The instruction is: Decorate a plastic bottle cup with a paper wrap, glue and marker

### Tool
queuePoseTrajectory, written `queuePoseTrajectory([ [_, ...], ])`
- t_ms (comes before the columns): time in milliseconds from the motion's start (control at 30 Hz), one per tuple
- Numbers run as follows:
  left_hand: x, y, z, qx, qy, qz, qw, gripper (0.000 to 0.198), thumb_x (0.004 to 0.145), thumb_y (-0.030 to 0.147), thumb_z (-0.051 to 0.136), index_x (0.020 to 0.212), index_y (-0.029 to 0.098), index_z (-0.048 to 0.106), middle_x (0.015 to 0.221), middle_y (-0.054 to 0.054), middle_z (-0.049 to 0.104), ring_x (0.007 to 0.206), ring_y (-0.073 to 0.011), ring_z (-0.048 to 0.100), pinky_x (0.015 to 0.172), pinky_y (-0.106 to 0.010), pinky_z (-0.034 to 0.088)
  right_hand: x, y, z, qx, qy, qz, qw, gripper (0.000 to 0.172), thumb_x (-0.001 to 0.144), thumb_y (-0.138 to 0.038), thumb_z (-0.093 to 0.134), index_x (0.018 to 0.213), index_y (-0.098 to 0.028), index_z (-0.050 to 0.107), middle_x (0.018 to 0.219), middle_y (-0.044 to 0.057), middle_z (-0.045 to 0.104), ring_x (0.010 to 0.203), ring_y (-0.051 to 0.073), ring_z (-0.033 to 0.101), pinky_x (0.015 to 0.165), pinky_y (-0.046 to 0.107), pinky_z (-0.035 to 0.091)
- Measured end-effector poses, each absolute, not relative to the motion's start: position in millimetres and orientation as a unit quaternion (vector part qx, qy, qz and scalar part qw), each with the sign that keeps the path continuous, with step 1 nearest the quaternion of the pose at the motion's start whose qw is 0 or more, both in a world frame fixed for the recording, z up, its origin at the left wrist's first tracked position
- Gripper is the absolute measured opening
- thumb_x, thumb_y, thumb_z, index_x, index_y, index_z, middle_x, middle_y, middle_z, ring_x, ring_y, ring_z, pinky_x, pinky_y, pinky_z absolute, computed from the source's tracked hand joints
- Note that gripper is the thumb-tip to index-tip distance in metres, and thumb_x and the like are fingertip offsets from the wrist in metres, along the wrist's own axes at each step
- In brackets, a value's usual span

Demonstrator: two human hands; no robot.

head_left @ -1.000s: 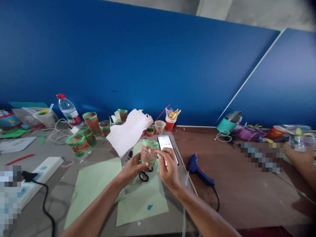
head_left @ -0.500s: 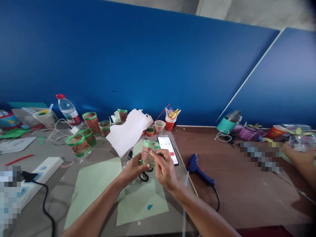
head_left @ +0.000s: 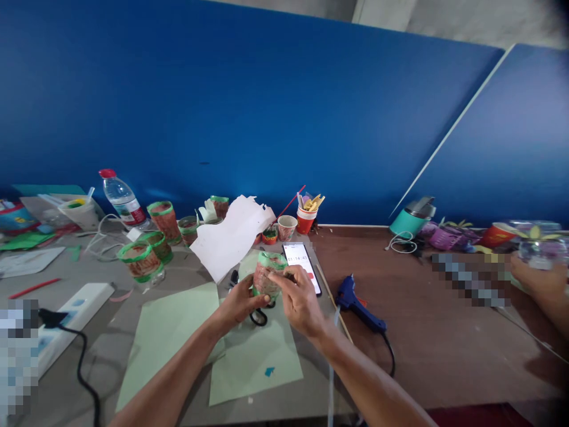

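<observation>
In the middle of the head view, my left hand (head_left: pixel 242 305) is closed around a small cup (head_left: pixel 267 270) with a reddish-brown wall and green bands at rim and base. The cup is upright, slightly tilted, above the pale green paper (head_left: pixel 262 379). My right hand (head_left: pixel 300 299) presses its index fingertip to the cup's wall. Its other fingers are curled in, and whether they hold something small is hidden. Partly behind the left hand lies a black-handled tool (head_left: pixel 258 317), perhaps scissors. A phone (head_left: pixel 297 255) showing a running timer lies just beyond the right hand.
A blue glue gun (head_left: pixel 362 308) lies to the right, beside a thin wooden stick (head_left: pixel 344 323). Left stand similar green-rimmed cups (head_left: pixel 140 264), a water bottle (head_left: pixel 122 198) and a white power strip (head_left: pixel 77 311). A torn white sheet (head_left: pixel 235 237) stands behind. Another person's hand (head_left: pixel 540 276) is at far right.
The right index fingertip has shifted slightly across the cup's wall. My left hand keeps its grip, and the cup stays almost in the same place.
</observation>
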State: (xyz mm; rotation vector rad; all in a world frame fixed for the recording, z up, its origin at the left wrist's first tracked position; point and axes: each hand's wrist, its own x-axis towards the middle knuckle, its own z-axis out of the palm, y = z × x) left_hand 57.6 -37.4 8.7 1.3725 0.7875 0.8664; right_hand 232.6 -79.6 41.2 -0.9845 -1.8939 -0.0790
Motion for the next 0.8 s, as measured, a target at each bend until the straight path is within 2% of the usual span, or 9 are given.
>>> queuePoseTrajectory([
  [167,62.2,-42.2,16.5,0.574,0.329,0.403,0.633,0.065,0.065,0.043,0.077,0.117,0.013,0.053,0.117,-0.015,0.066,0.101,-0.0285,0.064,0.083,-0.036,0.052,227.4,-83.7,43.2,-0.407,-0.74,0.01,0.536,0.039,0.088,-0.004,0.043,0.117,-0.021,0.061,0.098,0.01,0.058,0.092,0.021,0.056,0.077,0.036,0.05],
  [433,57.4,-40.0,15.4,0.61,0.395,0.373,0.577,0.066,0.064,0.039,0.077,0.12,0.015,0.052,0.108,-0.012,0.07,0.103,-0.0292,0.064,0.083,-0.036,0.052,226.5,-81.8,43.4,-0.397,-0.747,0.03,0.532,0.038,0.088,-0.004,0.042,0.117,-0.02,0.061,0.097,0.009,0.056,0.089,0.02,0.057,0.075,0.033,0.051],
  [800,55.9,-41.1,12.6,0.635,0.436,0.354,0.53,0.058,0.064,0.03,0.074,0.118,0.017,0.056,0.096,-0.008,0.072,0.093,-0.0266,0.066,0.077,-0.032,0.053,228.2,-81.8,44.4,-0.397,-0.757,0.039,0.518,0.038,0.088,-0.006,0.042,0.115,-0.021,0.063,0.095,0.009,0.057,0.086,0.019,0.058,0.071,0.032,0.052],
])
